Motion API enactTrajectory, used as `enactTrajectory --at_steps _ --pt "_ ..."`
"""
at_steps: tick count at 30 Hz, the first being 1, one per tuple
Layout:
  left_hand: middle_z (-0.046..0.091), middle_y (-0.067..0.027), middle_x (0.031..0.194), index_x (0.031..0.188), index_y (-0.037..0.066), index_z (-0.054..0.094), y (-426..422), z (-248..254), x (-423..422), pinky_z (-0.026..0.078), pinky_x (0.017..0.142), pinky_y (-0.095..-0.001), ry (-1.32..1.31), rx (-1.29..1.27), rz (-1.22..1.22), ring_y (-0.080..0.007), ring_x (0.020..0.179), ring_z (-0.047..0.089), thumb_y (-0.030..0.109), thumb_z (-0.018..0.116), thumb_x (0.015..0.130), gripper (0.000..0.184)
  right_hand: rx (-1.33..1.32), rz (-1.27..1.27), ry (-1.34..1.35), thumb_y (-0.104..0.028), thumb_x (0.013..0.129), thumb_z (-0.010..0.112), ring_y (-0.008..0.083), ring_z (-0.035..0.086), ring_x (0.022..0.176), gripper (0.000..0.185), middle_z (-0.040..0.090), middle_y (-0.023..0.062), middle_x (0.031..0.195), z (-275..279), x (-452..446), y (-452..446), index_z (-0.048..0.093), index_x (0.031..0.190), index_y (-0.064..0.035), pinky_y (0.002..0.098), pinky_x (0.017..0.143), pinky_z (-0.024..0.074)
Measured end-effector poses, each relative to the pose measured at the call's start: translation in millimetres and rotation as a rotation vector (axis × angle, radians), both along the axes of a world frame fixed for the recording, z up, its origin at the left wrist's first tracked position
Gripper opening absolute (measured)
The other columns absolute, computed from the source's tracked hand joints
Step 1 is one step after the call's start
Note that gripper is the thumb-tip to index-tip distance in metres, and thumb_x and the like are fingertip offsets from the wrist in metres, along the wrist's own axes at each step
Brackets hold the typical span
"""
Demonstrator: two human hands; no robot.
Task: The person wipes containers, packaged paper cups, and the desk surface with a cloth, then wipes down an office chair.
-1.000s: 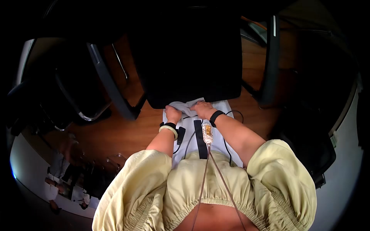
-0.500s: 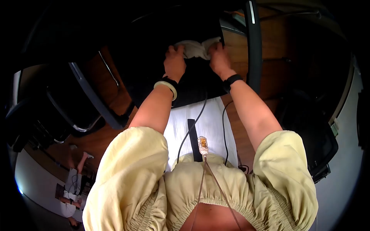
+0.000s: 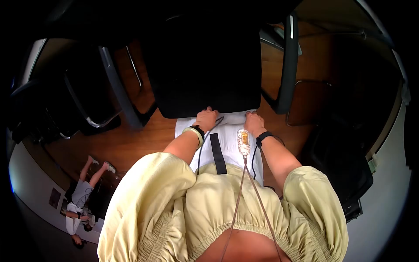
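Note:
A black chair seat [image 3: 205,74] fills the upper middle of the view. At its front edge, a folded or bunched white cloth [image 3: 235,118] stretches between my two hands, over the white garment [image 3: 231,144] on my lap. My left hand [image 3: 206,119] is closed at the cloth's left end, close to the seat edge, with a dark cable passing by it. My right hand [image 3: 254,123] is closed on the right end. Fingertips of both hands are partly hidden. The white cloth and white garment are hard to tell apart in places.
Chair armrests stand at left [image 3: 120,87] and right [image 3: 288,65]. A gold-and-clear pendant [image 3: 243,142] hangs on a cord before my lap, near a black strap [image 3: 217,153]. More dark chairs stand on both sides on the wooden floor [image 3: 144,142]. A person [image 3: 83,196] is at far left.
Both hands have moved back toward my body with the white cloth, from the middle of the black seat to its front edge. The pendant has swung slightly right.

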State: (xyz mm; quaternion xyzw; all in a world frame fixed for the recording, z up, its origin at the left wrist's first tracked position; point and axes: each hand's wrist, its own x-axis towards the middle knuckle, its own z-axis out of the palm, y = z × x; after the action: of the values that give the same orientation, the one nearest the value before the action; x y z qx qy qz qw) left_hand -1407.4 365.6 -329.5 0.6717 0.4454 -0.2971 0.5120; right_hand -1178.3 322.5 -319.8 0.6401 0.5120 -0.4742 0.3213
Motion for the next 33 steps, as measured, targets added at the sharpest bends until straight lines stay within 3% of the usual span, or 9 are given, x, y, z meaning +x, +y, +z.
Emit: enactTrajectory --at_steps 3,7,9,13,15,20,27,28,33 --pt "0.058 -0.0247 0.115 0.115 0.005 0.061 17.7 8.0 -0.9 0.054 0.084 -0.0448 0.022 0.067 0.099 -0.0390 0.103 0.064 0.006 0.051 0.084 0.032 0.114 -0.025 -0.008 -0.009 0.079 0.057 0.0362 0.062 0.107 0.036 0.063 0.0212 0.115 14.7 4.8 28.6 0.063 0.114 -0.0044 0.0429 0.092 0.0500" --pt "0.059 -0.0234 0.114 0.116 0.008 0.061 44.7 58.9 -3.8 0.054 0.085 -0.0453 0.017 0.122 0.192 -0.0392 0.102 0.063 0.010 0.056 0.081 0.035 0.181 -0.098 0.044 -0.007 0.077 0.057 0.0374 0.061 0.107 0.036 0.064 0.0213 0.114 54.5 5.2 61.4 0.063 0.112 -0.0037 0.0434 0.093 0.0496" --pt "0.060 -0.0210 0.113 0.116 0.010 0.063 56.3 94.8 -4.6 0.053 0.085 -0.0422 0.026 0.181 0.176 -0.0370 0.102 0.063 0.019 0.068 0.077 0.040 0.241 -0.142 0.097 -0.006 0.075 0.057 0.0377 0.061 0.108 0.037 0.064 0.0214 0.113 70.2 9.4 71.2 0.064 0.112 -0.0035 0.0437 0.093 0.0493" --pt "0.063 -0.0178 0.109 0.106 0.009 0.070 61.5 116.0 -12.6 0.053 0.085 -0.0418 0.027 0.287 0.163 -0.0351 0.100 0.061 0.024 0.075 0.071 0.038 0.360 -0.130 0.190 -0.007 0.077 0.059 0.0395 0.061 0.103 0.030 0.065 0.0202 0.107 110.7 10.2 98.0 0.062 0.107 -0.0052 0.0466 0.089 0.0493" --pt "0.062 -0.0149 0.108 0.093 0.009 0.075 71.2 134.7 -11.9 0.048 0.090 -0.0429 0.010 0.466 0.210 -0.0351 0.108 0.054 0.024 0.075 0.069 0.029 0.483 -0.137 0.218 -0.005 0.079 0.058 0.0411 0.060 0.100 0.026 0.062 0.0197 0.105 134.1 10.2 112.7 0.060 0.105 -0.0054 0.0475 0.087 0.0492" --pt "0.064 -0.0122 0.109 0.091 0.007 0.074 120.2 187.8 -19.5 0.038 0.097 -0.0485 -0.197 0.967 0.251 -0.0348 0.110 0.051 0.026 0.074 0.070 0.028 0.851 -0.217 0.351 -0.002 0.078 0.058 0.0399 0.057 0.098 0.024 0.059 0.0185 0.100 187.1 16.0 163.0 0.059 0.102 -0.0037 0.0471 0.084 0.0467" --pt "0.066 -0.0133 0.093 0.092 0.004 0.069 185.4 281.2 -16.0 0.032 0.104 -0.0518 -0.252 0.848 0.324 -0.0319 0.102 0.056 0.018 0.066 0.073 0.024 1.366 -0.317 0.262 -0.001 0.072 0.061 0.0354 0.048 0.109 0.025 0.054 0.0136 0.110 265.8 13.5 211.8 0.062 0.096 -0.0064 0.0464 0.089 0.0417" --pt "0.067 -0.0140 0.083 0.093 0.004 0.068 190.0 293.1 -15.5 0.036 0.103 -0.0555 -0.352 0.939 0.317 -0.0338 0.094 0.061 0.016 0.063 0.073 0.024 1.415 -0.351 0.262 -0.003 0.073 0.063 0.0341 0.047 0.112 0.023 0.054 0.0125 0.114 273.8 16.1 216.0 0.062 0.096 -0.0075 0.0474 0.091 0.0399" --pt "0.067 -0.0143 0.081 0.097 0.004 0.068 203.1 352.3 -0.5 0.042 0.095 -0.0446 -0.576 0.938 0.279 -0.0315 0.089 0.062 0.014 0.061 0.071 0.029 1.545 -0.416 0.260 -0.007 0.080 0.063 0.0332 0.054 0.109 0.018 0.062 0.0116 0.110 315.5 31.5 226.0 0.062 0.098 -0.0097 0.0451 0.091 0.0420"
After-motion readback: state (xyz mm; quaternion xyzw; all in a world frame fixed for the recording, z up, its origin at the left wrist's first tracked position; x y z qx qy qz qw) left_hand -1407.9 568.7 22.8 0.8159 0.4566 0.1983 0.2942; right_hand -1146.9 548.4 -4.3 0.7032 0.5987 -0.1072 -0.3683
